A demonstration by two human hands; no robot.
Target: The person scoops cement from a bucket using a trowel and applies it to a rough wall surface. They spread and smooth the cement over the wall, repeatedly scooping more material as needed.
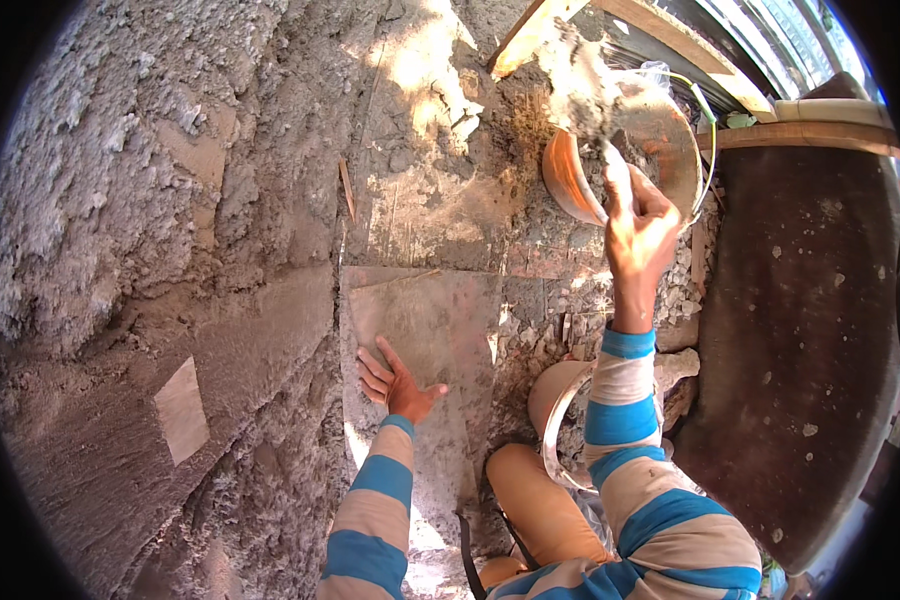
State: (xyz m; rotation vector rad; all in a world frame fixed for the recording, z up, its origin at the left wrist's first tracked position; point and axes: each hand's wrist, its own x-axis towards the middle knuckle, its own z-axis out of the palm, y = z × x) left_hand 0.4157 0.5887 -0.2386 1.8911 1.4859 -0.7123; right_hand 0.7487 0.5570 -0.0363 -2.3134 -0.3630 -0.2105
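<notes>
In the head view, the right hand (642, 228) is closed around the near end of a trowel-like tool (582, 85), fingers and thumb pressed together; the handle is mostly hidden in the grip. The tool's far end carries a thick, slightly blurred heap of grey mortar above the rim of an orange-walled bucket (570, 178). The left hand (402, 388) grips nothing: its fingers and thumb are spread, laid over a smooth grey board (420, 310).

The orange-walled bucket stands beyond the right hand, wet mortar smeared on its inner wall, a thin pale handle (708, 105) arching along its right side. Nearer the body, a pale bucket (553, 400) with a white rim sits partly behind the striped right sleeve (622, 410); its contents are hard to make out. Rough grey mortar (120, 170) covers the surface at left, and a dark brown panel (800, 340) stands at right.
</notes>
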